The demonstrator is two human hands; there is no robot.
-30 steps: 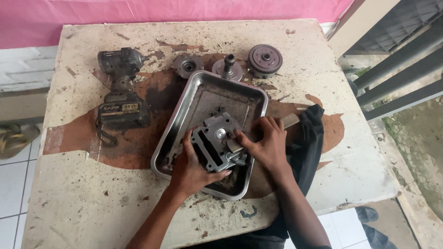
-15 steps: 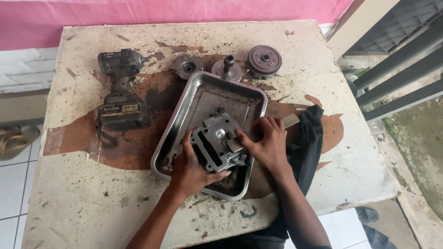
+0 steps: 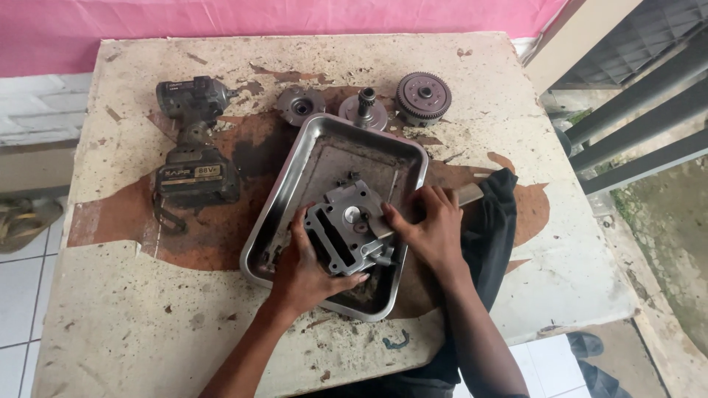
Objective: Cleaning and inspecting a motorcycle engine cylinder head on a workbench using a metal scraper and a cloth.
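A grey metal engine part (image 3: 346,228), blocky with round openings, rests inside a steel tray (image 3: 295,177) on a worn table. My left hand (image 3: 306,265) grips the part's near left side. My right hand (image 3: 428,228) presses against its right side, fingers around a thin flat tool whose pale end (image 3: 470,194) sticks out over the tray's right rim. Part of the engine piece is hidden under both hands.
A dark cordless impact wrench (image 3: 193,144) lies left of the tray. Three round metal parts sit behind the tray: a hub (image 3: 300,105), a shafted disc (image 3: 365,110) and a toothed clutch gear (image 3: 423,94). A black cloth (image 3: 493,228) lies at the right.
My hands have shifted only slightly on the engine part; it stays in the tray.
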